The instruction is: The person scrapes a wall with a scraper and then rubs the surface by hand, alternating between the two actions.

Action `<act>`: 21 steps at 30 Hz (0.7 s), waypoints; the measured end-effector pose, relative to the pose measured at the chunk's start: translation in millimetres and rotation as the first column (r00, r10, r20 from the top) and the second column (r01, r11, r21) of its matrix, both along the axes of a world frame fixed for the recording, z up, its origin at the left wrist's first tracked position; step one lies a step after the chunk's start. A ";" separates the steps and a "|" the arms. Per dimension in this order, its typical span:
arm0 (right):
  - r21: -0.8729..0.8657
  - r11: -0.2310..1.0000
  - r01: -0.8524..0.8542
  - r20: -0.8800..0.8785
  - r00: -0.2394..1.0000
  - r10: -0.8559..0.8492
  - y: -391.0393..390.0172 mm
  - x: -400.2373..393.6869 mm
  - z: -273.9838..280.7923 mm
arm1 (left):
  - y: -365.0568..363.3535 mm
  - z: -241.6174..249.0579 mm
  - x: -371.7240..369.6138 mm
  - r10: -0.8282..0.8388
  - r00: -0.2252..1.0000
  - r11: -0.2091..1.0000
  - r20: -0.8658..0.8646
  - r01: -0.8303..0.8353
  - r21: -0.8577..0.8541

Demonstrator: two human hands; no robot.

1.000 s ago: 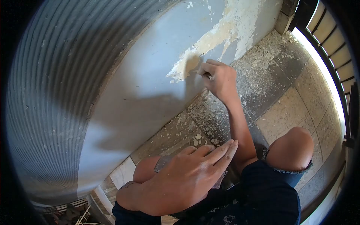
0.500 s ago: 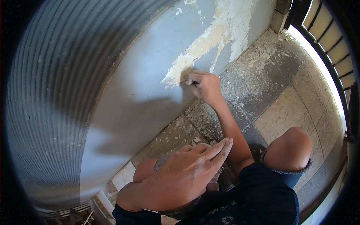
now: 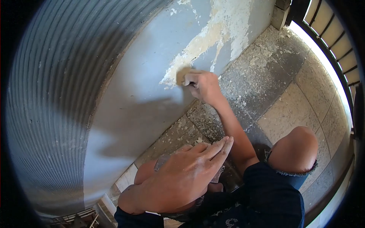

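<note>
My right hand (image 3: pixel 204 86) is closed at the wall, fingers pinched round a small tan flat piece (image 3: pixel 183 76). Motion blurs that piece, and its exact kind I cannot tell. It lies against the lower end of a cream, stripped patch (image 3: pixel 201 41) on the grey painted wall (image 3: pixel 125 102). Nearer to me, my left hand (image 3: pixel 182 176) is back up, with straight fingers pressed together and the thumb underneath. A flat grey piece (image 3: pixel 161 162) juts out from below the left palm; most of it is hidden by the hand.
Flakes and dust (image 3: pixel 258 64) cover the dark floor tiles along the wall's foot. Ribbed grey panelling (image 3: pixel 64 87) rises at left. A barred gate (image 3: pixel 330 26) stands at upper right. My bare knee (image 3: pixel 294 148) is bent over the tan tiles (image 3: pixel 289 110).
My right hand has moved slightly left along the wall, with the tan piece showing more beyond its fingertips. My left hand has shifted slightly, keeping its pose.
</note>
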State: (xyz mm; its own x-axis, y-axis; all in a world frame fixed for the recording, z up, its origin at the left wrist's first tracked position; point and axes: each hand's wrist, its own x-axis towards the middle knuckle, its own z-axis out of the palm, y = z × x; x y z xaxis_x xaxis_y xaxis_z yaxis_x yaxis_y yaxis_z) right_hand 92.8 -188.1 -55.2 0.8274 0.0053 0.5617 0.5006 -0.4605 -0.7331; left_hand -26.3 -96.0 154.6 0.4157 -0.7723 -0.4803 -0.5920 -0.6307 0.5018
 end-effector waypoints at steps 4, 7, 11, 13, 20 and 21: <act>0.075 0.995 0.068 -0.023 0.998 -0.066 -13.0 -0.1 6.8 | 3.1 -0.8 -4.2 0.022 0.999 0.999 -0.027 -0.023 -0.031; 0.003 1.000 0.003 -0.030 1.000 -0.003 7.6 2.9 -5.3 | 1.0 1.1 -2.9 -0.009 1.000 1.000 0.000 0.009 -0.011; 0.009 1.000 -0.001 -0.017 1.000 0.001 -2.3 2.8 -11.3 | 0.3 -0.3 -3.1 -0.007 1.000 1.000 0.002 0.007 0.003; 0.137 0.990 0.046 0.011 0.999 -0.048 -14.7 1.5 -6.9 | 2.0 -1.2 -6.1 0.006 1.000 1.000 0.005 -0.006 -0.018; 0.091 0.996 0.017 -0.040 0.999 -0.013 5.9 1.1 -6.9 | -3.6 -0.3 -2.5 -0.010 0.999 1.000 0.034 0.010 -0.002; 0.086 0.996 0.003 -0.039 0.999 0.000 3.9 1.3 -3.9 | -3.8 -0.7 -2.3 -0.014 0.999 1.000 0.039 0.014 0.008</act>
State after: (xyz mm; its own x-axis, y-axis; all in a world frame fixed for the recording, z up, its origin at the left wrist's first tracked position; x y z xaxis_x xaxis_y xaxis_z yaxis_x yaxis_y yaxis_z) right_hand 94.1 -184.2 -59.1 0.8484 -0.0430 0.5277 0.4705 -0.3959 -0.7886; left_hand -28.6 -99.8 153.9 0.4235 -0.7744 -0.4701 -0.6194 -0.6262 0.4734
